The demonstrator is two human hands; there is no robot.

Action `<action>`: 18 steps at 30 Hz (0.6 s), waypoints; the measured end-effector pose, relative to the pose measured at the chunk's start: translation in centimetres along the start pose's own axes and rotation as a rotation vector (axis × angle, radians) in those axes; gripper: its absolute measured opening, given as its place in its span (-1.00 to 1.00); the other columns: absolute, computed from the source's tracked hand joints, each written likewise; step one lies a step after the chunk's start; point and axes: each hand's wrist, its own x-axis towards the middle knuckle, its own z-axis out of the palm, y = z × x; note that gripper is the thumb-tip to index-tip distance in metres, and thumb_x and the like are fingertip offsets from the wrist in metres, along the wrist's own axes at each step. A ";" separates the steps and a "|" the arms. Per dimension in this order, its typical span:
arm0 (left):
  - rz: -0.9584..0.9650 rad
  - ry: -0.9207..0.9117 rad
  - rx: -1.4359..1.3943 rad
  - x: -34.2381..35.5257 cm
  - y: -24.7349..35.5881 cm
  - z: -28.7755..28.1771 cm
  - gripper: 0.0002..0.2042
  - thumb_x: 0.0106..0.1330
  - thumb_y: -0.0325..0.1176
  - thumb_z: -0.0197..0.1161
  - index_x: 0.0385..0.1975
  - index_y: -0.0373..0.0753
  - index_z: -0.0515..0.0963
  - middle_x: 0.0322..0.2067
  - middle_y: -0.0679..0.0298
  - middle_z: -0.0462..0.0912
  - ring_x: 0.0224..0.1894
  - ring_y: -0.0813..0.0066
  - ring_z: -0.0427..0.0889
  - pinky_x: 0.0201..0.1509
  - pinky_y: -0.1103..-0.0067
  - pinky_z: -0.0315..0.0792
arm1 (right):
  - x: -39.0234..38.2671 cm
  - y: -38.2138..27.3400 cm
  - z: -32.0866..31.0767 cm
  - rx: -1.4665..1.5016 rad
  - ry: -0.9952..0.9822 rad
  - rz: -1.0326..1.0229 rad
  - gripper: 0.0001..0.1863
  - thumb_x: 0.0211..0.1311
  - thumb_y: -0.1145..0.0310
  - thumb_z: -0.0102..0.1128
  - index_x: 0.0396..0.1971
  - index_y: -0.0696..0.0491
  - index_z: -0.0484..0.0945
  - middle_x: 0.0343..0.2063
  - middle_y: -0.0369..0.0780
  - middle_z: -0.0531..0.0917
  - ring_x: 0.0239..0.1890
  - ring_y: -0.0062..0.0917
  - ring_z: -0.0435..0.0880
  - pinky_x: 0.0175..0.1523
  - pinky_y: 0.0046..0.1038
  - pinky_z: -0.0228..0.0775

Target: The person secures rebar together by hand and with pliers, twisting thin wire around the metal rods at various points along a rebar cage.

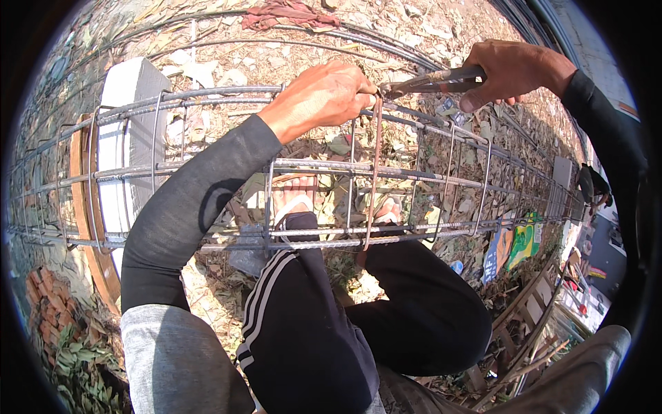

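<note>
So we've got a long steel cage (pixel 331 165) running left to right in front of us, just above leaf-strewn ground, with its bars crossing over a white block (pixel 129 148) on the left. The bit our hands are at is a brown stirrup (pixel 376 155), a bit right of the middle, slung across the cage from the far bars to the near ones.

Our left hand (pixel 321 95) has its fingertips pinched on the stirrup's far top corner. Can't tell if there's a scrap of wire tucked in there too. Our right hand (pixel 507 72) comes in from the far right, fingers curled round the handles of some metal pincers (pixel 436 77), with the head right beside the left fingertips. Whether it's biting on anything, we honestly can't tell.

Handling-wise, we'd guess the stirrup alone is light but stiff, springy rather than bendy, with a rusty-looking surface that should grip okay. That far corner looks a decent place to hold, as long as skin stays clear of the pincer head. The whole cage is surely heavy and awkward, nothing fragile about it; we'd grab the long bars rather than a single stirrup.
</note>
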 end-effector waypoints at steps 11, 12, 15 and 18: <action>0.020 -0.075 0.012 0.0 -0.5 -0.2 -0.64 0.36 -0.11 0.22 -0.02 -0.22 0.67 -0.13 0.04 0.68 -0.04 0.08 0.62 0.07 0.31 0.47 | -0.1 0.3 0.2 0.136 -0.126 -0.096 -0.62 -0.04 0.42 0.45 -0.21 0.29 0.59 -0.68 -0.10 0.64 -0.74 -0.50 0.63 -0.69 -0.49 0.46; 0.037 -0.067 0.037 -0.1 -0.5 -0.3 -0.64 0.35 -0.12 0.23 -0.01 -0.21 0.66 -0.12 0.05 0.68 -0.03 0.09 0.62 0.08 0.31 0.47 | 0.1 0.5 0.5 0.119 -0.066 -0.095 -0.60 -0.04 0.43 0.45 -0.17 0.28 0.58 -0.65 -0.11 0.64 -0.74 -0.51 0.64 -0.70 -0.49 0.45; 0.007 -0.057 0.014 -0.1 -0.1 -0.7 -0.65 0.34 -0.12 0.24 -0.01 -0.20 0.67 -0.12 0.04 0.68 -0.02 0.08 0.62 0.11 0.30 0.46 | -0.3 1.9 3.3 -0.472 0.692 -0.576 -0.39 -0.06 0.35 0.48 0.07 0.11 0.49 -0.34 -0.14 0.66 -0.38 -0.33 0.71 -0.24 -0.29 0.57; -0.048 -0.089 0.010 0.2 0.3 -0.6 -0.64 0.32 -0.11 0.26 -0.01 -0.19 0.67 -0.13 0.03 0.68 -0.01 0.07 0.61 0.12 0.30 0.45 | -1.0 2.2 4.2 -0.751 0.991 -0.627 -0.33 -0.02 0.23 0.48 0.13 0.07 0.42 -0.12 -0.18 0.57 -0.24 -0.34 0.65 -0.16 -0.27 0.50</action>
